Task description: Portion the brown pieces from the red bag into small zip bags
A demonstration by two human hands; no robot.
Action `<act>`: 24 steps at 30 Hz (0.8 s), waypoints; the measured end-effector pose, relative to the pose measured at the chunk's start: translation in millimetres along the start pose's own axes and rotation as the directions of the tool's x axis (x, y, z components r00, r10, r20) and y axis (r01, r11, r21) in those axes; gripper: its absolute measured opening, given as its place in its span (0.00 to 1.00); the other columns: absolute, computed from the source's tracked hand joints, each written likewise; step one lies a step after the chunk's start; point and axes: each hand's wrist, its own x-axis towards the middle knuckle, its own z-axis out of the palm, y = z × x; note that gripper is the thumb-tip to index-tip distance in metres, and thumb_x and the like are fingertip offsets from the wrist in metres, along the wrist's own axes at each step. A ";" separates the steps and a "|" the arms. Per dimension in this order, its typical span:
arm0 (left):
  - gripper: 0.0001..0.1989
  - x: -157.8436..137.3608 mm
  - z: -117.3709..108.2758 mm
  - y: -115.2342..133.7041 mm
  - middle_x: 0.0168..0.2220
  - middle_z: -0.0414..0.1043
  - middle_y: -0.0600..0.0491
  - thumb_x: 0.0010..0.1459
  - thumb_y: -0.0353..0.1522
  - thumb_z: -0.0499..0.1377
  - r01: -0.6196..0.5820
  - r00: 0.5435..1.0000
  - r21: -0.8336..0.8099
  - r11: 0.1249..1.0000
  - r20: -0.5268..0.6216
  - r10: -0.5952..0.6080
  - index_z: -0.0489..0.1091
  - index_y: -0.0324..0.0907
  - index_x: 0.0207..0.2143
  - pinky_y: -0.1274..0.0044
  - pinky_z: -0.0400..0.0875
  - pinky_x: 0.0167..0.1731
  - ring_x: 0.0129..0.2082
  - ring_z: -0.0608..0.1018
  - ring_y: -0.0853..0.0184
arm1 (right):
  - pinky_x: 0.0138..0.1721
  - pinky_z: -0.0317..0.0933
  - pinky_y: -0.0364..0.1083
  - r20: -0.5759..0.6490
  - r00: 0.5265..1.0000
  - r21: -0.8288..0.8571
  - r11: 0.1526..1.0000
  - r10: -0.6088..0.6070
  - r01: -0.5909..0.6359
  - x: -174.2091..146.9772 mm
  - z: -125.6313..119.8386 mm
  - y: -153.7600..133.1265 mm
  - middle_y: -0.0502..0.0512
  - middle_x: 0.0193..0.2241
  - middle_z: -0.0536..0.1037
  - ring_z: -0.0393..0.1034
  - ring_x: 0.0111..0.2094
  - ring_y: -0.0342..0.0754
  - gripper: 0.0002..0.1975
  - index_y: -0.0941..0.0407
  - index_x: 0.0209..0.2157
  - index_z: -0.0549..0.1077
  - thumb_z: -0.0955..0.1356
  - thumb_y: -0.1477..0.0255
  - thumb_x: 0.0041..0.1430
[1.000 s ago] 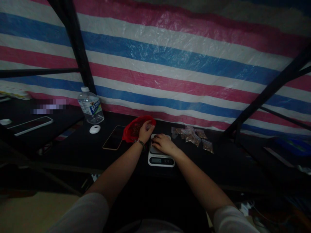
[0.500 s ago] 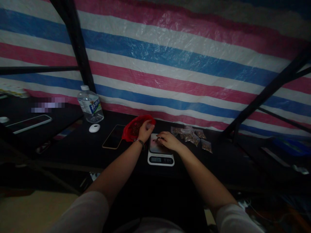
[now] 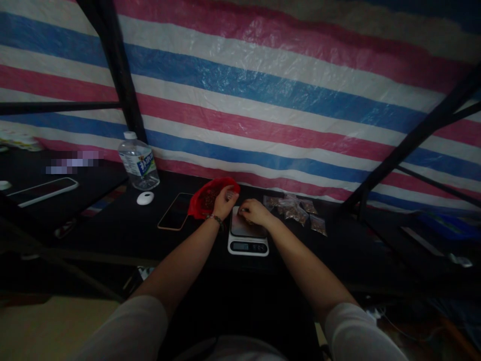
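Note:
My left hand (image 3: 223, 204) is closed at the right side of a red plastic bag (image 3: 196, 205) with small brownish pieces in it. Between its thumb and fingers shows a bit of clear plastic (image 3: 230, 195), which looks like a small bag. Over the back of a white kitchen scale (image 3: 248, 248) hovers my right hand (image 3: 256, 211), fingers curled together; what they hold is too dark to make out. The scale's flat plate (image 3: 244, 229) lies partly hidden under that hand, and its display is lit but unreadable.
Several small clear bags of brownish pieces (image 3: 295, 213) lie right of the scale. To the left are a phone (image 3: 175, 213), a white mouse-like object (image 3: 145, 198) and a clear plastic bottle (image 3: 139, 163). Black metal posts and a striped sheet (image 3: 255, 120) stand behind the black table.
My right hand has shifted slightly left and up over the scale plate, closer to my left hand, and its fingers have curled in. My left hand stays by the red bag.

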 end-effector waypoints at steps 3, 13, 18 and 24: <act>0.22 0.7 1.0 -0.7 0.41 0.73 0.48 0.53 0.39 0.59 0.004 1.000 -0.015 1.000 0.011 -0.004 0.66 0.39 0.49 0.73 0.69 0.40 0.37 0.75 0.65 | 0.43 0.60 0.44 0.027 0.998 0.079 0.995 -0.063 0.061 -7.2 -8.0 14.6 0.57 0.35 0.77 0.69 0.38 0.46 0.09 0.59 0.35 0.77 0.64 0.76 0.57; 0.22 -0.3 -1.2 2.6 0.41 0.73 0.48 0.53 0.39 0.58 -0.013 0.999 0.043 0.999 0.031 0.012 0.66 0.39 0.49 0.74 0.69 0.40 0.37 0.75 0.66 | 0.42 0.59 0.45 0.197 0.972 0.240 0.968 -0.125 0.076 -26.0 -26.6 18.5 0.55 0.36 0.74 0.67 0.39 0.49 0.17 0.57 0.40 0.76 0.73 0.67 0.46; 0.22 -2.4 -9.0 12.7 0.36 0.75 0.49 0.51 0.41 0.60 -0.081 0.967 0.219 0.972 0.253 0.024 0.70 0.39 0.46 0.74 0.70 0.37 0.33 0.76 0.64 | 0.41 0.59 0.44 0.191 0.976 0.207 0.976 -0.108 0.067 -27.3 -28.7 10.5 0.55 0.36 0.74 0.67 0.38 0.47 0.13 0.57 0.39 0.76 0.70 0.75 0.48; 0.19 -0.1 -16.9 19.3 0.37 0.77 0.49 0.51 0.41 0.58 -0.169 0.925 0.297 0.940 0.376 0.048 0.72 0.40 0.43 0.75 0.70 0.38 0.34 0.77 0.64 | 0.38 0.58 0.42 0.180 0.980 0.116 0.991 -0.080 0.060 -25.2 -30.0 5.2 0.56 0.33 0.75 0.68 0.35 0.46 0.09 0.58 0.37 0.78 0.69 0.76 0.51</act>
